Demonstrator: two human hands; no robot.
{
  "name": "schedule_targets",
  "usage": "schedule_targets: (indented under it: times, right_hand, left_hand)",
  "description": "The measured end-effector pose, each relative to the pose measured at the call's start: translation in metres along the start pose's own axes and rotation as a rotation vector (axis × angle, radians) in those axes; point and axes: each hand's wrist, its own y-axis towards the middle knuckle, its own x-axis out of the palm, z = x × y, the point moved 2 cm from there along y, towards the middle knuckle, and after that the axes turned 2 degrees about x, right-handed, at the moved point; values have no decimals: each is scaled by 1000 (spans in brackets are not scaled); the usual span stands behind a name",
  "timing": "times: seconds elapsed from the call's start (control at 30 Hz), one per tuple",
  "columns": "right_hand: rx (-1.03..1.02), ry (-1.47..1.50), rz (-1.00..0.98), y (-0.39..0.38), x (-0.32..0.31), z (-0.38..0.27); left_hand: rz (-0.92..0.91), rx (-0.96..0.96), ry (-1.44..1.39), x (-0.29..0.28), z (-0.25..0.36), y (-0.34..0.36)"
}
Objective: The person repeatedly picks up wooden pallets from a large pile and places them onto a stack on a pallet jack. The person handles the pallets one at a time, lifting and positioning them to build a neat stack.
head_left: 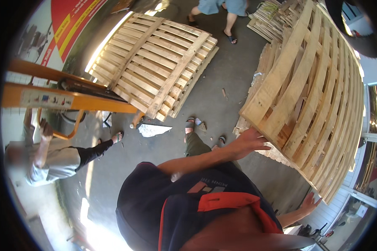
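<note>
A large slatted wooden pallet (310, 96) stands tilted on the right, raised above a stack of other pallets (266, 71). My left hand (249, 144) is at its near left corner, fingers against the edge board and partly hidden by it. Lower down, my right hand (308, 205) reaches the pallet's bottom edge, its fingertips meeting the wood. Both arms are stretched toward the pallet, and my torso in a dark shirt with red trim fills the lower middle.
Stacked pallets (155, 58) sit at the upper left beside an orange lift truck (50, 98). A person (56, 161) holds its handle. Another person's legs (230, 21) show at the top. A white scrap (154, 130) and wood bits lie on the grey floor.
</note>
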Motion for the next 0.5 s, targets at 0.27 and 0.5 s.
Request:
schedule_targets:
  times: [0.27, 0.5]
  right_hand:
    - [387, 480, -487, 76, 1, 87]
    - [314, 476, -526, 73, 3, 75]
  left_hand:
    - [481, 105, 172, 29, -36, 35]
    - [550, 189, 366, 37, 18, 16]
